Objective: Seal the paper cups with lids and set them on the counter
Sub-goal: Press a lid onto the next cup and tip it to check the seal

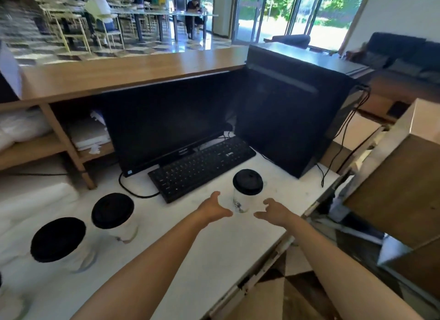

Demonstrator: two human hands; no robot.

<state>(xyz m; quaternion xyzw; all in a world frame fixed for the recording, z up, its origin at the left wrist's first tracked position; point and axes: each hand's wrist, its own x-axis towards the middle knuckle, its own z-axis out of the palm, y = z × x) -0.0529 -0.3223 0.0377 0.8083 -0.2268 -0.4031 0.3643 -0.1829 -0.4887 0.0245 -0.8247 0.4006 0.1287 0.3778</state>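
Observation:
Three white paper cups with black lids stand on the white counter (195,243). One lidded cup (246,191) is upright in front of the keyboard, between my two hands. My left hand (213,209) is just left of it, fingers spread, not touching. My right hand (273,211) is just right of it, fingers curled apart, holding nothing. A second lidded cup (114,215) stands further left, and a third lidded cup (59,242) is nearest the left edge.
A black keyboard (202,167) and a dark monitor (166,126) sit behind the cups, with a black box-shaped unit (292,110) to the right. A raised wooden counter (119,72) runs behind. The white counter's edge (269,260) drops off on the right. People sit at tables far back.

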